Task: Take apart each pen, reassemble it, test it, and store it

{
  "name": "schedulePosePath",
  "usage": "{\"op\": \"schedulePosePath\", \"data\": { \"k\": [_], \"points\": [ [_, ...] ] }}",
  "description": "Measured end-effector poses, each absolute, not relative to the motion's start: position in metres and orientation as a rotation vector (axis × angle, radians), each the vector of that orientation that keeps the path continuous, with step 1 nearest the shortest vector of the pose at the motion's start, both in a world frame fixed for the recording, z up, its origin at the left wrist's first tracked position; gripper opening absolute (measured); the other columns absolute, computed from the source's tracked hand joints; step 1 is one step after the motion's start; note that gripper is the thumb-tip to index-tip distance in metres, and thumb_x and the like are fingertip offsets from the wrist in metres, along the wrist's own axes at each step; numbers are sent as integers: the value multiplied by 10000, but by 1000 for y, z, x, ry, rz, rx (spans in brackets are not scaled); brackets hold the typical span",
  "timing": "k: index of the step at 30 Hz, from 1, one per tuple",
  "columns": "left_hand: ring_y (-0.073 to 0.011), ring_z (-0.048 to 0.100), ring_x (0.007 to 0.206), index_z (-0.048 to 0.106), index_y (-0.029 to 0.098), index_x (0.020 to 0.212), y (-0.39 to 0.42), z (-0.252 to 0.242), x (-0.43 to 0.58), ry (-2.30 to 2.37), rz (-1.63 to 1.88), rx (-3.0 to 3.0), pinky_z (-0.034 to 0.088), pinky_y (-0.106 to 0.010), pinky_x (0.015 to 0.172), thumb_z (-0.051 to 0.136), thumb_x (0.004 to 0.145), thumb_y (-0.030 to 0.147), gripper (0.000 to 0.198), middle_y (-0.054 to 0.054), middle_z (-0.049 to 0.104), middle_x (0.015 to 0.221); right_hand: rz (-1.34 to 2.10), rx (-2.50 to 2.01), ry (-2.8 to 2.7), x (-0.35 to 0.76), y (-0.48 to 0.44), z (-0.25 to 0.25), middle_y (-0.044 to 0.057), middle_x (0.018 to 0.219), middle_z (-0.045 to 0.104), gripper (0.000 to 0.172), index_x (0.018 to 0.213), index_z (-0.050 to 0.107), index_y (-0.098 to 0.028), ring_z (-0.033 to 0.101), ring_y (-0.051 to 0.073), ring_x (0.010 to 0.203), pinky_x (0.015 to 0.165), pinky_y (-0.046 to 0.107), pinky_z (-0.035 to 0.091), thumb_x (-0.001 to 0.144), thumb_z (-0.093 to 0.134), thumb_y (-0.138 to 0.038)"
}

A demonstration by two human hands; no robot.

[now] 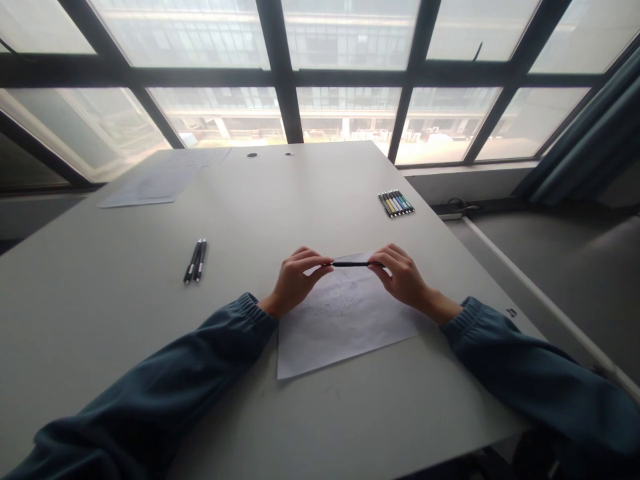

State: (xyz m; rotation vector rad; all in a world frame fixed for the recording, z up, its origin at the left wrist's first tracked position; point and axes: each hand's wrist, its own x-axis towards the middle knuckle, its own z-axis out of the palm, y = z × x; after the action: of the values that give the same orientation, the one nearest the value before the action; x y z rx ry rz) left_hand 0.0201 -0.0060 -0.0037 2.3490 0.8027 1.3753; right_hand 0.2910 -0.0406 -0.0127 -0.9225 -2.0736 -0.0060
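A slim black pen [351, 264] lies level between my two hands, above a sheet of white paper [345, 340]. My left hand [299, 277] pinches its left end between thumb and fingers. At the other end, my right hand [400, 272] grips the pen the same way, so that tip is partly hidden. Faint marks show on the paper beneath. Left of my hands, two dark pens [195, 261] rest side by side on the table. Farther back on the right sits a row of several pens [397, 203] with coloured parts.
The white table [240, 407] reaches to a large window with dark frames [350, 79]. More papers [155, 180] lie at its far left. A small dark clip-like object [511, 313] is near the right edge. Beyond that edge runs a pale pipe [540, 290], and a blue curtain [575, 147] hangs.
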Motion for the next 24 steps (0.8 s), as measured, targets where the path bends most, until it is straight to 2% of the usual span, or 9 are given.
{"op": "schedulePosePath", "data": {
  "k": [6, 14, 24],
  "points": [
    [-177, 651, 862, 763, 229, 1088, -6, -4, 21, 754, 1379, 2365, 560, -332, 774, 717, 891, 227, 202, -72, 755, 956, 14, -925, -2053, 292, -40, -13, 68, 882, 657, 39, 960, 617, -214, 570, 225, 860, 780, 389, 496, 967, 585, -194],
    [-155, 672, 785, 768, 209, 939, -9, -4, 21, 908, 1354, 2296, 557, -294, 745, 762, 854, 262, 100, -45, 740, 866, 11, -889, -2059, 292, -41, -13, 66, 890, 662, 54, 969, 619, -218, 573, 226, 861, 772, 386, 504, 947, 609, -170],
    [-143, 667, 726, 778, 196, 911, -9, -5, 19, 936, 1303, 2232, 537, -265, 671, 754, 862, 305, 122, -54, 732, 832, -32, -816, -2080, 291, -43, -9, 73, 908, 670, 69, 976, 627, -217, 572, 222, 866, 780, 393, 512, 942, 611, -159]
  ]
}}
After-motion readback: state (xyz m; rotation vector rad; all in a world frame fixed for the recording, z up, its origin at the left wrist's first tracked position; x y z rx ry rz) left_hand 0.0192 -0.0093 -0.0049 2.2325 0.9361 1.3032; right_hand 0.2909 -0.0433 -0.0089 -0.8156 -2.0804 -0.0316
